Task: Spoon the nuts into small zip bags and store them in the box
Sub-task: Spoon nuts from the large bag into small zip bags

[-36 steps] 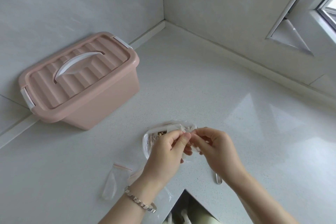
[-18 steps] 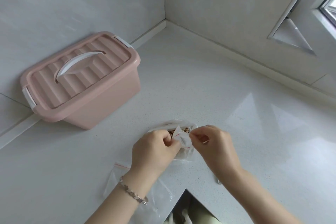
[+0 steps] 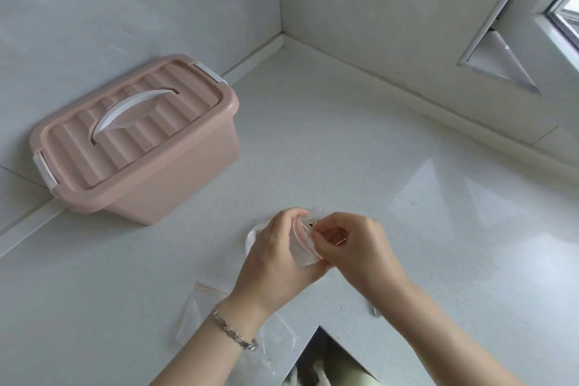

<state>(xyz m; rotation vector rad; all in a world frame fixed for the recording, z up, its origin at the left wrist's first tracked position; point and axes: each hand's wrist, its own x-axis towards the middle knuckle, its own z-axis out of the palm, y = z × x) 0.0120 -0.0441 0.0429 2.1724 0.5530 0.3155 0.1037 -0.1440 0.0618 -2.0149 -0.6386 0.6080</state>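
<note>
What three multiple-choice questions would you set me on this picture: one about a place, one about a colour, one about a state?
1. Where is the box? A by the left wall; B on a shelf; C on the floor.
2. What colour is the zip line on the bag? A blue; B red; C green.
3. How is the lid? A off; B ajar; C shut.
Answers: 1 A, it stands by that wall; 2 B, the line shows red; 3 C, it sits flush on the box.
</note>
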